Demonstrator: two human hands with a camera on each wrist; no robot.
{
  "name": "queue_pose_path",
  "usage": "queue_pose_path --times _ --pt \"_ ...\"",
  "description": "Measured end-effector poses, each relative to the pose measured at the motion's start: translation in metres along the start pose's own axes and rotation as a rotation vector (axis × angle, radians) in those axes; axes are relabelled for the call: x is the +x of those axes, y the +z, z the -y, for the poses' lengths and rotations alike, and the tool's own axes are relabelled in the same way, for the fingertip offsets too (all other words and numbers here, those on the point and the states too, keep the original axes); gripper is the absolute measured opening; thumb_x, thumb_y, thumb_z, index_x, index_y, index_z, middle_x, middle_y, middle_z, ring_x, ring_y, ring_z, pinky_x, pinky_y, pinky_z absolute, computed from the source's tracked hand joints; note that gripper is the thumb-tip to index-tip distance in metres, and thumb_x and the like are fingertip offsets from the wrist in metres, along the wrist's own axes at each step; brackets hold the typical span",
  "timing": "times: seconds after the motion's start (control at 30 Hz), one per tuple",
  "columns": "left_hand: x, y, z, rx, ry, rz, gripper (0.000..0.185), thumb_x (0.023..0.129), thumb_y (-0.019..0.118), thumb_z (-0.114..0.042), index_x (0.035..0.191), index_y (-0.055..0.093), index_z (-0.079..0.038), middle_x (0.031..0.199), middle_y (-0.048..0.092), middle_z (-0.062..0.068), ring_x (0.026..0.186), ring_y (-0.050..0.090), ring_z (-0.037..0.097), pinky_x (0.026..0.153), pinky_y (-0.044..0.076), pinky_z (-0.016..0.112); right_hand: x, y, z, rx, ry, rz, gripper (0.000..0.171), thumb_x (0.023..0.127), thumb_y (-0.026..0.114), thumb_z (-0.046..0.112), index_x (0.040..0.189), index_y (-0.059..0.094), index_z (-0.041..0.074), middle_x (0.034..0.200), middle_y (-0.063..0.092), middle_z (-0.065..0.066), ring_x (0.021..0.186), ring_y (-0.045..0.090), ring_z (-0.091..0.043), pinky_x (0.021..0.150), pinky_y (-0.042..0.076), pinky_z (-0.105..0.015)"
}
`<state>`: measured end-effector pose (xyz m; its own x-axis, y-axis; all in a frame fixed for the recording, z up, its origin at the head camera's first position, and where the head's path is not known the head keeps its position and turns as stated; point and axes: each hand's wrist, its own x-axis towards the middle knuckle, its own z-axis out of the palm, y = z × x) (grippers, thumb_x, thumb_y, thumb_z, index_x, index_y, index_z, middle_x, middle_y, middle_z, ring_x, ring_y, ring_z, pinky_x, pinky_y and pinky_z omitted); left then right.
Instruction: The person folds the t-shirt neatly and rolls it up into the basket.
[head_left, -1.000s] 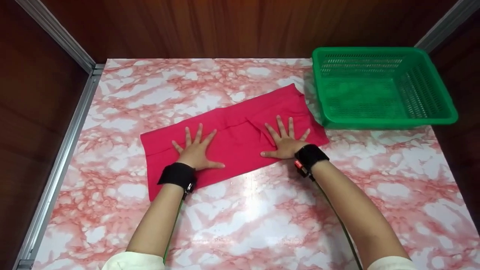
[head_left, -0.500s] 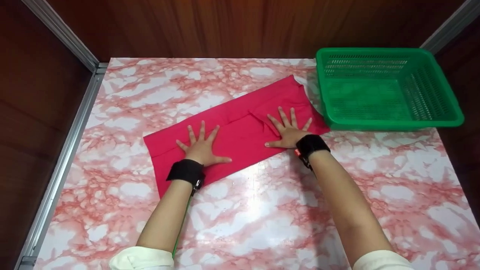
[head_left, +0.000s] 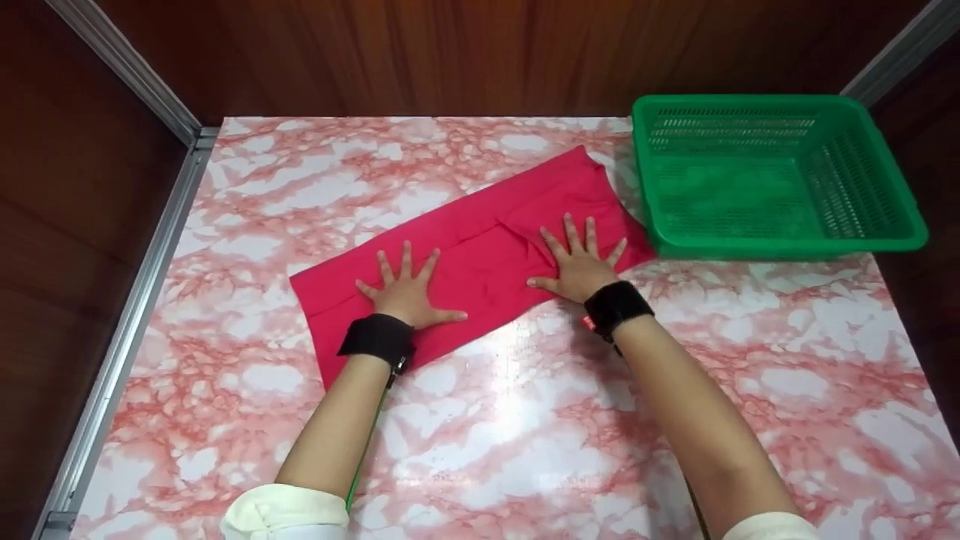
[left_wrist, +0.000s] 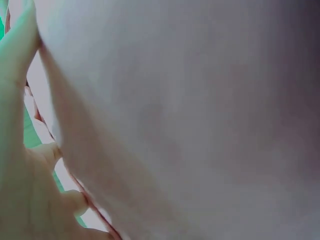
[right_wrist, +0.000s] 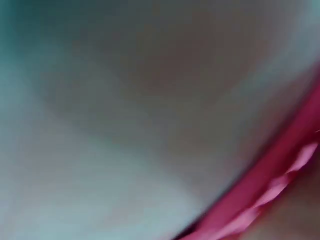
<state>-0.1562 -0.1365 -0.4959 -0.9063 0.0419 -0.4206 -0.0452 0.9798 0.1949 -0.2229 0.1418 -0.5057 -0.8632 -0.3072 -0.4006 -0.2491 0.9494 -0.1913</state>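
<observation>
Red cloth flat on the marble surface, left hand and right hand pressing it, each grip fully open and fingers spread, green basket just beside.

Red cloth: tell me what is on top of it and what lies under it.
On the red cloth both hands press flat, fingers spread: left hand, right hand. Under it is the marble-patterned table. Whatever lies between the cloth's folded layers is hidden.
</observation>
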Motion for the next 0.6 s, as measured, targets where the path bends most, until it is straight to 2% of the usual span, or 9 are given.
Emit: queue_pose_path --times 0.07,0.13,0.23,0.3,0.37,0.5,0.6 --pt "0.000 -0.003 -0.002 0.017 -0.003 0.009 0.114 0.068 0.061 -0.075 0.152 -0.003 -0.032 0.158 -0.014 0.012 0.140 -0.012 0.049 0.095 0.009 0.080 -0.010 -0.001 0.015 0.025 0.038 -0.030 0.089 0.088 0.047 0.063 0.152 -0.005 0.028 0.157 -0.016 -0.013 0.140 -0.019 -0.043 0.097 -0.009 -0.076" --pt "-0.001 -0.007 -0.003 0.035 -0.005 0.009 0.116 0.068 0.061 -0.075 0.152 -0.005 -0.030 0.158 -0.010 0.014 0.140 -0.008 0.050 0.095 0.012 0.079 -0.019 0.001 0.033 0.058 0.062 -0.095 0.082 0.093 0.049 0.048 0.153 -0.003 0.024 0.158 -0.010 -0.016 0.141 -0.012 -0.044 0.102 -0.002 -0.074" --pt "0.000 -0.012 -0.001 0.057 -0.011 0.003 0.120 0.068 0.061 -0.076 0.151 -0.012 -0.027 0.158 -0.005 0.017 0.140 -0.001 0.050 0.096 0.014 0.078 -0.027 0.009 0.061 0.131 0.086 -0.219 0.079 0.094 0.051 0.034 0.153 -0.001 0.020 0.158 -0.004 -0.019 0.141 -0.004 -0.047 0.106 0.008 -0.070" --pt "0.004 -0.016 0.002 0.059 -0.003 -0.003 0.123 0.068 0.059 -0.077 0.150 -0.015 -0.026 0.158 -0.004 0.018 0.141 0.000 0.049 0.097 0.012 0.078 -0.029 0.016 0.078 0.159 0.117 -0.274 0.080 0.094 0.051 0.038 0.153 0.000 0.018 0.157 -0.004 -0.020 0.141 -0.003 -0.047 0.106 0.012 -0.069" --pt "0.012 -0.019 0.008 0.039 0.033 -0.006 0.122 0.069 0.059 -0.076 0.150 -0.016 -0.024 0.158 -0.006 0.017 0.142 -0.001 0.046 0.099 0.010 0.077 -0.030 0.023 0.093 0.182 0.165 -0.278 0.085 0.093 0.051 0.046 0.153 -0.002 0.016 0.157 -0.006 -0.020 0.142 -0.004 -0.046 0.106 0.012 -0.068" --pt "0.031 -0.020 0.018 -0.026 0.185 -0.042 0.116 0.074 0.060 -0.071 0.152 -0.010 -0.021 0.159 -0.007 0.012 0.144 -0.006 0.039 0.107 0.005 0.069 -0.029 0.031 0.116 0.200 0.264 -0.229 0.099 0.086 0.050 0.064 0.153 -0.004 0.016 0.157 -0.010 -0.020 0.142 -0.008 -0.043 0.108 0.007 -0.067" --pt "0.040 -0.018 0.020 -0.047 0.283 -0.053 0.109 0.075 0.058 -0.071 0.153 -0.004 -0.025 0.159 -0.008 0.007 0.144 -0.011 0.035 0.111 -0.002 0.063 -0.027 0.033 0.127 0.188 0.319 -0.195 0.107 0.080 0.046 0.075 0.152 -0.004 0.014 0.156 -0.011 -0.020 0.142 -0.008 -0.043 0.109 0.007 -0.066"
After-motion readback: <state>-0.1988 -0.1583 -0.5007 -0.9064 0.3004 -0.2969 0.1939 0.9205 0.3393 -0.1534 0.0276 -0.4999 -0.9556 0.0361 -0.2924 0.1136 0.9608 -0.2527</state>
